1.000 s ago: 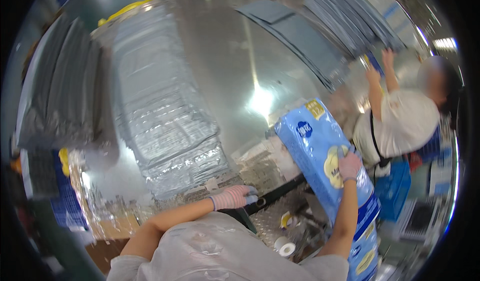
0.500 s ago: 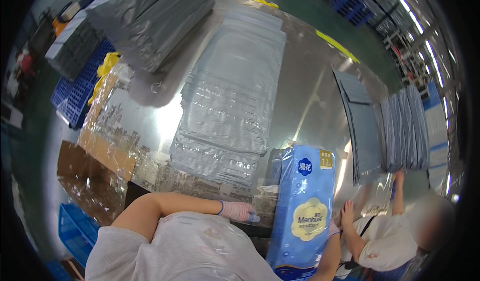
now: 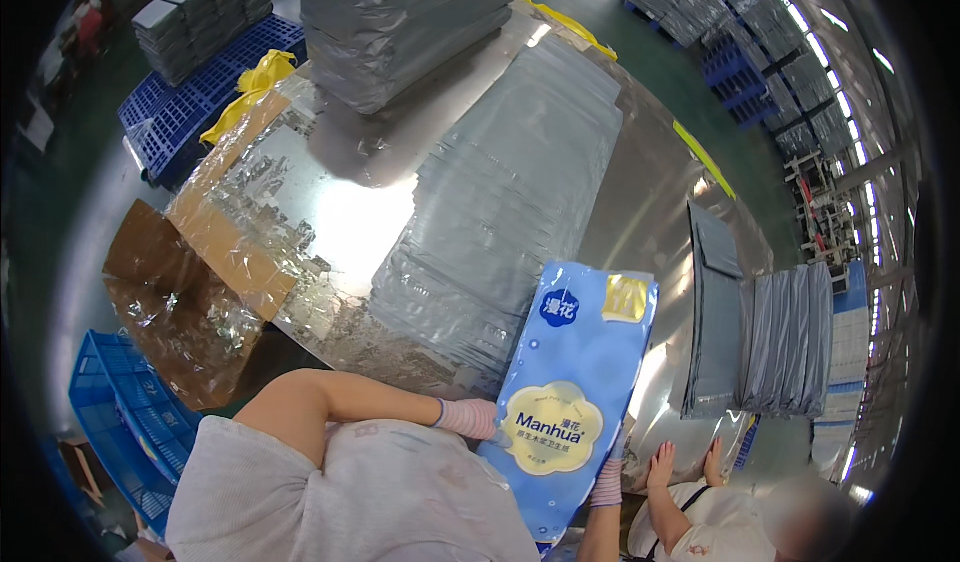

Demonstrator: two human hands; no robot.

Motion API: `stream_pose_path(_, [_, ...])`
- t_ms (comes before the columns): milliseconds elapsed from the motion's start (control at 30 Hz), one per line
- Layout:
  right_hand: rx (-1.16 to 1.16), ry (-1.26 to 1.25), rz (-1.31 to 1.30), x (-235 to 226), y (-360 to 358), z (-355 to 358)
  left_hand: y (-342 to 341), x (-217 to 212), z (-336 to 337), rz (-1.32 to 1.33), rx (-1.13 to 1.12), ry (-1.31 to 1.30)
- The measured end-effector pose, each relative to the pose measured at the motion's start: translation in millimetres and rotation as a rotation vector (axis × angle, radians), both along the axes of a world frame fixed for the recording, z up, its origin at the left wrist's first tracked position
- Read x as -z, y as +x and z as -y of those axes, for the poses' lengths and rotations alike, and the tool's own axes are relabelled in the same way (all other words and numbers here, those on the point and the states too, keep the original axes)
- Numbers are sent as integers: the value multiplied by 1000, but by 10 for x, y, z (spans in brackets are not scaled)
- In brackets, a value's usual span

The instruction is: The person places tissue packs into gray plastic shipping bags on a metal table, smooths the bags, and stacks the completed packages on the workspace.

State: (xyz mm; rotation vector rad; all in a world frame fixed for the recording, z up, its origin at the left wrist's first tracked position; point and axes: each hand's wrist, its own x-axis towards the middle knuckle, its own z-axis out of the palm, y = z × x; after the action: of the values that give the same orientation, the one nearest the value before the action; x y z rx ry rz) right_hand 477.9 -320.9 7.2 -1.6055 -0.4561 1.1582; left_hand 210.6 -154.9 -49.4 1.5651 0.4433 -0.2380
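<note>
A blue printed plastic pack [image 3: 572,362] with a cream label stands tilted in front of me, its top leaning over the table's near edge. My left hand [image 3: 468,418], in a pink striped glove, grips its left edge; the fingertips are hidden at the pack. On the lower right side my right hand [image 3: 608,477], gloved alike, holds it, fingers partly hidden behind. Just beyond the pack lies a long spread of overlapping grey plastic bags [image 3: 500,202] on the metal table [image 3: 640,202].
A tall grey stack [image 3: 400,32] stands at the table's far left. Folded grey bags [image 3: 785,337] lie on the right, near a co-worker's hands [image 3: 662,467]. Brown cardboard [image 3: 185,302] and a blue crate [image 3: 130,402] are at the left. Blue pallets [image 3: 215,92] sit beyond.
My left hand has come to the pack's left edge from beside it. The pack has shifted left and tilted. My view has turned, and the co-worker's hands now rest lower in it.
</note>
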Motion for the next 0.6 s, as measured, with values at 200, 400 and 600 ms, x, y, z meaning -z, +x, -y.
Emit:
stream_pose_path(200, [-68,174,73,-490,192,-563,-311,-823,-493,-121,-153,282])
stream_pose_path(400, [130,348,-36,-1007,-678,-1786,-785,-1489,-1331,-36,-503,565])
stream_pose_path(600, [138,65,-98,-144,-1092,-2472,-1292,-928,-1748,80,-591,704])
